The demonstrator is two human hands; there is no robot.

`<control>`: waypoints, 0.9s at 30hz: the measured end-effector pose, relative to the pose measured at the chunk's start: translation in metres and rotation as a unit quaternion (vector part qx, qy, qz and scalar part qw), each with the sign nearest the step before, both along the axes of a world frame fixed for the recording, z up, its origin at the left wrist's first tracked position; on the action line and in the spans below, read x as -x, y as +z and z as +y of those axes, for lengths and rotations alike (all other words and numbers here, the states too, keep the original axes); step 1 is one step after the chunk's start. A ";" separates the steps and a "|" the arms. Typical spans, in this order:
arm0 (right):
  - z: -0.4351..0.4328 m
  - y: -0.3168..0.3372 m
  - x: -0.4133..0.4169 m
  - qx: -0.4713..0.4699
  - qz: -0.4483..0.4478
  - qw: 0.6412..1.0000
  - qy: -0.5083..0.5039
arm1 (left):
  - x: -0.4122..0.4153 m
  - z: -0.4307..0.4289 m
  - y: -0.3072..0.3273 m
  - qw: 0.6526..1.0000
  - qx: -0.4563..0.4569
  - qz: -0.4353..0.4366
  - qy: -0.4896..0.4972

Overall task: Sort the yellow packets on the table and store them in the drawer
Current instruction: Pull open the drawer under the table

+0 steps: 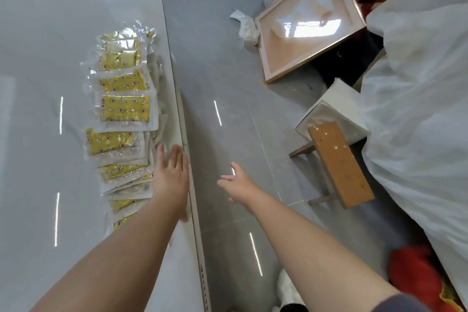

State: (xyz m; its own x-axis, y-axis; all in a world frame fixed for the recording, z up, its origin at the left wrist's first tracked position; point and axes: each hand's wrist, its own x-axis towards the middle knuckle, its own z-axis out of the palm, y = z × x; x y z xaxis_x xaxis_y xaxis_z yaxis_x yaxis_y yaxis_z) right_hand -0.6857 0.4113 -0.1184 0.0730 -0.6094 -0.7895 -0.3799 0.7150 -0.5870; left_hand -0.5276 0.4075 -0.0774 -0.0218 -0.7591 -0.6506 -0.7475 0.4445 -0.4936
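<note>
beside packets [125, 109], apparently flat left hand [169, 175]

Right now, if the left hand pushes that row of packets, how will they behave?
Probably floppy and light: the packets are thin, crinkled clear sleeves. Likely slippery: glossy film on a glossy table, overlapping, so they may fan apart. Lying near the edge, some could slip off.

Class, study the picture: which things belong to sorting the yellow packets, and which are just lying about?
Belongs to the job: yellow packets; table; left hand, open at the table edge; right hand, open over the floor. No drawer shows.

Lying about: wooden stool; framed picture; white plastic sheeting; red cloth; crumpled paper.
</note>
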 end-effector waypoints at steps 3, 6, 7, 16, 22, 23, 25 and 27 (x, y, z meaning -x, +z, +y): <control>-0.037 -0.011 -0.018 -0.022 -0.026 0.999 -0.001 | 0.002 -0.025 0.001 0.999 0.002 0.012 0.032; -0.064 -0.018 -0.031 -0.042 -0.051 0.998 0.012 | -0.002 -0.045 0.000 0.997 0.009 0.021 0.071; -0.071 -0.022 -0.034 -0.050 -0.054 0.997 0.014 | -0.003 -0.048 -0.001 0.996 0.009 0.031 0.082; -0.099 -0.066 -0.069 -0.073 -0.020 0.997 0.030 | -0.013 -0.052 -0.009 0.990 -0.004 0.101 0.103; -0.095 -0.095 -0.105 -0.100 -0.051 0.993 0.026 | -0.019 -0.055 -0.013 0.987 -0.003 0.127 0.097; -0.093 -0.101 -0.109 -0.097 -0.049 0.994 0.028 | -0.019 -0.055 -0.013 0.987 -0.005 0.130 0.098; -0.095 -0.107 -0.112 -0.075 -0.048 0.996 0.011 | -0.021 -0.055 -0.016 0.986 -0.001 0.136 0.099; -0.099 -0.105 -0.109 -0.043 -0.043 0.998 -0.021 | -0.022 -0.055 -0.016 0.985 -0.003 0.138 0.101</control>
